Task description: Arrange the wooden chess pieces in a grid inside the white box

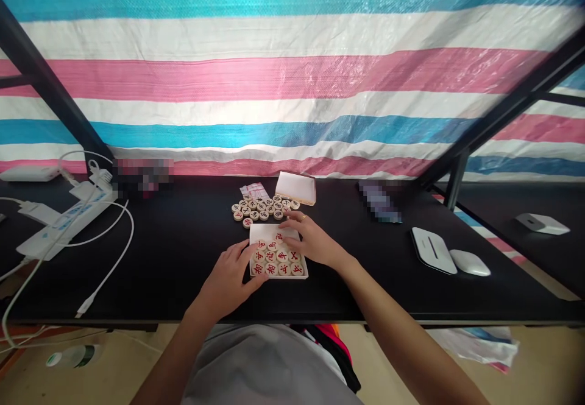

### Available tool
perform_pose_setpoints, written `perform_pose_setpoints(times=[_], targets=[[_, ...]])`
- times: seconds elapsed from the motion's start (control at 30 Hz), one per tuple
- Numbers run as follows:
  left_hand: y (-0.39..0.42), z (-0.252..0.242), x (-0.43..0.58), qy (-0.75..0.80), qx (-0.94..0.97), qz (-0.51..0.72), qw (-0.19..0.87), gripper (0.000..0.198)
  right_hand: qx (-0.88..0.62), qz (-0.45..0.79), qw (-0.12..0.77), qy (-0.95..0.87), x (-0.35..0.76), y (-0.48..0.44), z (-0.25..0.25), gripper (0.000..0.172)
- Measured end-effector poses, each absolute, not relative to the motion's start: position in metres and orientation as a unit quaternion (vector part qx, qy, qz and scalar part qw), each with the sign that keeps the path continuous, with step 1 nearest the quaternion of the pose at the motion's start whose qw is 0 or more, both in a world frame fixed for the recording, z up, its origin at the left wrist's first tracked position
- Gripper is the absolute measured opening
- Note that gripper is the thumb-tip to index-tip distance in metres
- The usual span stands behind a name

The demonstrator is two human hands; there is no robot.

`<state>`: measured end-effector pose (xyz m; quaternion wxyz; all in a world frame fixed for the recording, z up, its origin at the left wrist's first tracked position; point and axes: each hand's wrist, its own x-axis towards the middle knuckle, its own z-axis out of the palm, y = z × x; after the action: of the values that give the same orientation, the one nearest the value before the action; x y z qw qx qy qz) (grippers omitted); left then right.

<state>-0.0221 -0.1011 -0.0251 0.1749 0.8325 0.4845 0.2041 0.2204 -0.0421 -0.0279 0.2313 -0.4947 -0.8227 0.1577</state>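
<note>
A shallow white box (278, 276) on the black table holds rows of round Chinese chess pieces with red characters. My left hand (232, 276) grips the box's left side, its thumb along the near edge and its fingertips by the leftmost pieces. Over the box's far right part is my right hand (313, 239), fingers apart, their tips beside a red-marked chess piece (278, 236) lying near the back row. Behind the box, more chess pieces (259, 205) lie loose in a cluster, most with dark characters. The right hand hides part of the box's right side.
A box lid (296, 187) lies open side up behind the loose pieces, beside a pink-and-white packet (255, 190). Left are a power strip (68, 222) and white cables (109, 277). A blurred phone-like object (380, 201), white trackpad-like device (432, 250) and mouse (470, 262) lie right.
</note>
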Motion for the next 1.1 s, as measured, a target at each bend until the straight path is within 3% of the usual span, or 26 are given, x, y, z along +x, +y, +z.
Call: perform_pose_setpoints(times=[0.3,0.53,0.73,0.9,1.1], targets=[[-0.103,-0.021,-0.021,0.479,0.83,0.218,0.183,0.032,-0.479,0.162,0.258,-0.824,0.211,-0.049,-0.025,0.021],[-0.103,-0.02,-0.019,0.49,0.826,0.211,0.182,0.029,-0.549,0.112,0.374,-0.739,0.234,-0.039,-0.016,0.015],[-0.103,-0.02,-0.02,0.49,0.826,0.207,0.188,0.028,-0.597,0.154,0.241,-0.75,0.254,-0.029,-0.027,0.017],[-0.103,-0.021,-0.021,0.485,0.828,0.211,0.184,0.028,-0.59,0.164,0.258,-0.747,0.248,-0.026,-0.031,0.012],[-0.103,-0.019,-0.02,0.485,0.827,0.209,0.19,0.027,-0.533,0.146,0.303,-0.777,0.247,-0.031,-0.027,0.023]])
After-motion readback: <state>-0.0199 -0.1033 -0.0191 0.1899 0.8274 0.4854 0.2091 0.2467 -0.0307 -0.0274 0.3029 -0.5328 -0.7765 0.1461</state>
